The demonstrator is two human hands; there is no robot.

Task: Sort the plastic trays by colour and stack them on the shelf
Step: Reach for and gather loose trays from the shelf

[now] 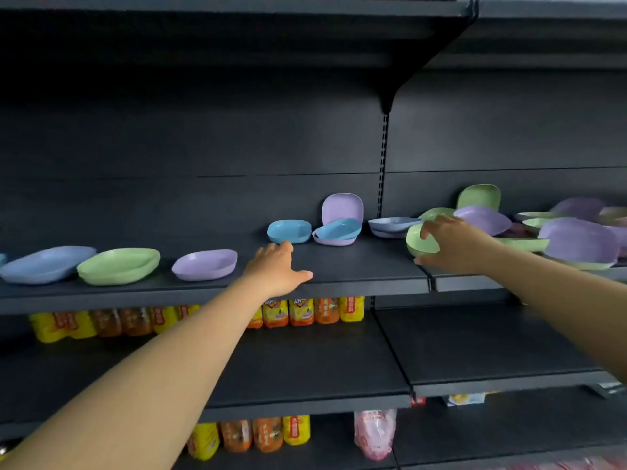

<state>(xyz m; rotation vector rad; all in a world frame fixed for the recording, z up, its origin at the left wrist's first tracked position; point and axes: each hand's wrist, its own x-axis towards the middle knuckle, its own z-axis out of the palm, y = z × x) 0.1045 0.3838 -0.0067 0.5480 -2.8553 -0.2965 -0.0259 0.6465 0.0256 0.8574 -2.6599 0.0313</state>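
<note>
Pastel plastic trays lie along a dark shelf [356, 266]. At the left sit a pale blue tray [44, 264], a green stack [118, 266] and a lilac tray [205, 264]. My left hand [276, 268] rests flat on the shelf, fingers straight, just in front of a bright blue tray [289, 231]. Behind it, a second blue tray [339, 229] lies in a lilac one, and another lilac tray [342, 206] leans on the back wall. My right hand [448, 244] grips a tilted green tray [419, 244] by its rim. A jumble of lilac and green trays [576, 240] lies to the right.
A grey-blue tray pair [392, 225] sits near the upright post. Yellow and orange packets [302, 312] fill the back of the shelf below, with more lower down. A pink bag [375, 432] stands at the bottom. The upper shelf [237, 8] overhangs above.
</note>
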